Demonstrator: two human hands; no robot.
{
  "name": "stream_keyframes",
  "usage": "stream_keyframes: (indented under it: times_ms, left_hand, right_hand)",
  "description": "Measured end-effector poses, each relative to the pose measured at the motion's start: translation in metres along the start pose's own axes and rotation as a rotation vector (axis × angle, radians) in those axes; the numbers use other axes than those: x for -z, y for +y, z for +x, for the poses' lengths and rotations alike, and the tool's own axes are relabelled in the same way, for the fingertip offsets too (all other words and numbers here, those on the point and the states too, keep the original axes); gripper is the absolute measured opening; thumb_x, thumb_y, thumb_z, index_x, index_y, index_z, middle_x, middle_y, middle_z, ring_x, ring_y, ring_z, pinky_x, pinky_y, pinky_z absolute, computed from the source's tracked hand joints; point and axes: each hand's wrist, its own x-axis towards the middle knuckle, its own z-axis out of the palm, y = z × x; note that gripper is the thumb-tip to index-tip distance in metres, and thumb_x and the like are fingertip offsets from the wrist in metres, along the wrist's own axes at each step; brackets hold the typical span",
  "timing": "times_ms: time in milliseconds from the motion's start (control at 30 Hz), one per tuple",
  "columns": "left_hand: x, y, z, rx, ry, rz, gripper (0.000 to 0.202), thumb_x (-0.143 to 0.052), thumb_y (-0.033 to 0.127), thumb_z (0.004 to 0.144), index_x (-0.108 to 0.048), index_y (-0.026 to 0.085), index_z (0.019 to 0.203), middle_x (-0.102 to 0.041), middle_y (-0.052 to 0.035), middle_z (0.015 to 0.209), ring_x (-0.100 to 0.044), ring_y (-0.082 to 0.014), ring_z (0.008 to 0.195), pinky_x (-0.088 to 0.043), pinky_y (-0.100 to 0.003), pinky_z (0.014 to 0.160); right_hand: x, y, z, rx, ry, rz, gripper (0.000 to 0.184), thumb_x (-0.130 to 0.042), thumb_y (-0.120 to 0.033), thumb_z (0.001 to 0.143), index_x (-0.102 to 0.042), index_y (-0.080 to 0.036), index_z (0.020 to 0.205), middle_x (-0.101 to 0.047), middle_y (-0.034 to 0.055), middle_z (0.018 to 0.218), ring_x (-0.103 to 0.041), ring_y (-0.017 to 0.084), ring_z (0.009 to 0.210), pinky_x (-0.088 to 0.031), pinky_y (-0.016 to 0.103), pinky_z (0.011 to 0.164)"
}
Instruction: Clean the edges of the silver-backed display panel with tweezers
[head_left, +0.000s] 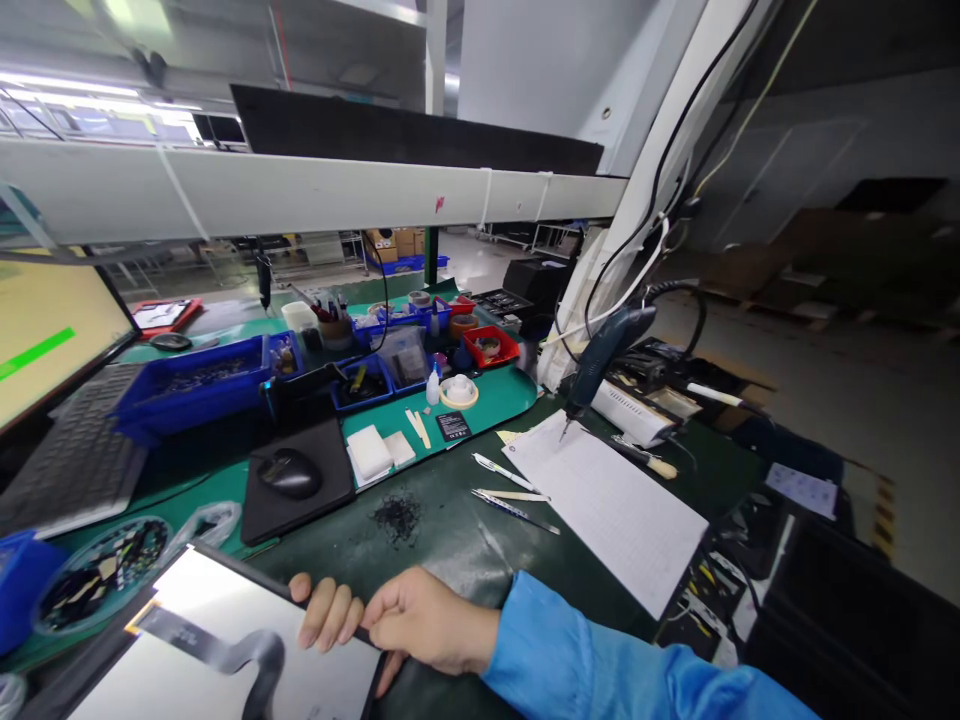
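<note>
My right hand [405, 620], in a blue sleeve [600, 670], reaches in from the lower right. Its fingers are curled over the right edge of a white flat panel [195, 650] with a dark frame, and the thumb is tucked under that edge. A black flex ribbon [225, 650] lies across the panel's face. The panel rests at the near edge of the dark green bench mat [450, 540]. My left hand is out of the picture.
A black mouse [289, 472] sits on its pad and a keyboard [75, 450] lies under a monitor [45, 340] at left. Blue bins [195, 385] and a red bin [491, 345] line the back. A white sheet [611, 505], tweezers [514, 508], a hanging electric screwdriver [604, 355] and a pile of dark bits [397, 515] are nearby.
</note>
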Motion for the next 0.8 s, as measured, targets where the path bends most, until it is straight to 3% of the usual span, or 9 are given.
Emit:
stream_keyframes:
  times_ms: [100, 200, 333, 400, 533, 667, 733, 800]
  left_hand:
    - [-0.01, -0.005, 0.009, 0.033, -0.162, -0.106, 0.032, -0.041, 0.022, 0.099, -0.062, 0.022, 0.122, -0.065, 0.0034, 0.072, -0.043, -0.0076, 0.047, -0.041, -0.018, 0.051]
    - [-0.024, -0.005, 0.019, 0.095, -0.138, -0.086, 0.029, -0.042, 0.022, 0.099, -0.062, 0.022, 0.12, -0.062, 0.0037, 0.072, -0.038, -0.0073, 0.048, -0.039, -0.019, 0.052]
    - [-0.043, -0.003, 0.026, 0.159, -0.124, -0.049, 0.016, -0.05, 0.025, 0.1, -0.064, 0.022, 0.109, -0.048, 0.0072, 0.057, -0.033, -0.0071, 0.042, -0.035, -0.019, 0.047]
    - [-0.05, -0.002, 0.025, 0.172, -0.055, 0.021, 0.013, -0.055, 0.026, 0.099, -0.066, 0.023, 0.105, -0.04, 0.0087, 0.051, -0.028, -0.0073, 0.037, -0.034, -0.02, 0.044]
    - [-0.054, -0.001, 0.018, 0.082, 0.244, 0.255, 0.007, -0.065, 0.032, 0.094, -0.066, 0.026, 0.095, -0.026, 0.0107, 0.045, -0.019, -0.0066, 0.032, -0.03, -0.019, 0.039]
    - [-0.061, -0.006, 0.016, 0.084, 0.233, 0.206, 0.006, -0.065, 0.031, 0.094, -0.066, 0.025, 0.096, -0.027, 0.0106, 0.046, -0.02, -0.0064, 0.033, -0.034, -0.02, 0.041]
    - [-0.071, -0.009, 0.016, 0.06, 0.247, 0.165, 0.012, -0.064, 0.035, 0.095, -0.067, 0.024, 0.099, -0.03, 0.0094, 0.05, -0.023, -0.0065, 0.038, -0.036, -0.02, 0.044]
    - [-0.086, -0.012, 0.016, 0.013, 0.379, 0.175, 0.026, -0.063, 0.047, 0.094, -0.066, 0.022, 0.1, -0.032, 0.0078, 0.055, -0.024, -0.0071, 0.043, -0.037, -0.021, 0.047]
  right_hand:
    - [-0.001, -0.002, -0.001, 0.018, 0.015, -0.026, 0.014, -0.062, -0.023, 0.057, -0.063, -0.015, 0.069, -0.061, -0.0066, 0.057, -0.059, 0.01, 0.049, -0.052, 0.025, 0.054]
    - [-0.001, -0.003, -0.003, 0.017, 0.021, -0.061, 0.012, -0.065, -0.021, 0.06, -0.061, -0.015, 0.07, -0.06, -0.0074, 0.057, -0.059, 0.011, 0.05, -0.056, 0.028, 0.057]
    - [0.0, -0.006, -0.01, -0.003, -0.007, -0.074, 0.013, -0.064, -0.025, 0.064, -0.063, -0.016, 0.073, -0.056, -0.0083, 0.056, -0.058, 0.01, 0.05, -0.057, 0.028, 0.057]
    - [0.0, -0.007, -0.013, 0.026, -0.008, -0.089, 0.013, -0.061, -0.023, 0.064, -0.065, -0.016, 0.075, -0.052, -0.01, 0.054, -0.052, 0.008, 0.049, -0.057, 0.028, 0.058]
    - [0.002, -0.009, -0.016, 0.047, -0.029, -0.085, 0.014, -0.059, -0.02, 0.063, -0.064, -0.017, 0.075, -0.043, -0.0127, 0.049, -0.042, 0.006, 0.049, -0.059, 0.03, 0.063]
    - [0.002, -0.01, -0.019, 0.014, -0.037, -0.082, 0.013, -0.062, -0.027, 0.067, -0.065, -0.017, 0.075, -0.052, -0.0076, 0.059, -0.055, 0.011, 0.06, -0.059, 0.031, 0.065]
    - [0.001, -0.011, -0.021, 0.029, -0.029, -0.104, 0.01, -0.062, -0.027, 0.067, -0.062, -0.018, 0.07, -0.045, -0.0087, 0.056, -0.05, 0.01, 0.058, -0.059, 0.031, 0.065]
    - [0.001, -0.012, -0.023, 0.049, -0.033, -0.134, 0.007, -0.061, -0.025, 0.065, -0.057, -0.019, 0.066, -0.037, -0.0102, 0.054, -0.041, 0.007, 0.055, -0.059, 0.03, 0.065]
